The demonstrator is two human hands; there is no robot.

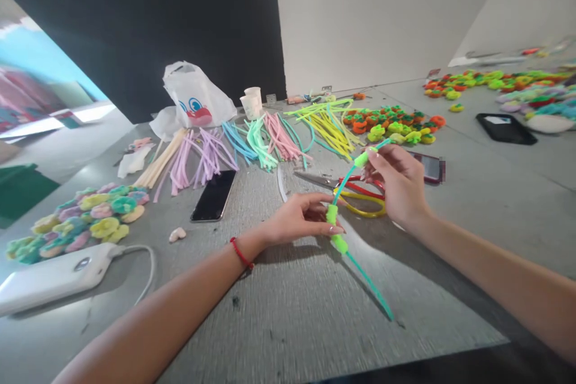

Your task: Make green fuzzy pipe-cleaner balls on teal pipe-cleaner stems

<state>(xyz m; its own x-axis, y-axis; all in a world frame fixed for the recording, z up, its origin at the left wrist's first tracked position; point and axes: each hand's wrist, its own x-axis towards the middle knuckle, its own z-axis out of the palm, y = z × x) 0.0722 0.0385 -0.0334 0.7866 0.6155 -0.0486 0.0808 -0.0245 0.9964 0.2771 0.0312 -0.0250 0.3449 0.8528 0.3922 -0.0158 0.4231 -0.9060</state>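
Observation:
A teal pipe cleaner point(368, 283) runs slantwise between my hands, with short bright green fuzzy pieces along it. My left hand point(302, 219), with a red bracelet point(242, 253) at the wrist, pinches it at the lower green pieces point(339, 243). Closer to its upper end, my right hand point(396, 177) grips it by another green piece point(365, 157) between thumb and fingers. The lower end hangs free toward the table's front edge. Just beyond my hands lie scissors with red handles point(362, 185) and a larger pair with yellow handles point(360, 211), partly hidden.
Pipe cleaners in several colours point(284, 138) lie in bunches across the back. Finished fuzzy shapes are heaped at left point(105, 210) and right point(391, 123). A phone point(214, 195), white power bank point(58, 276), paper cups point(252, 105) and plastic bag point(200, 96) also stand or lie around.

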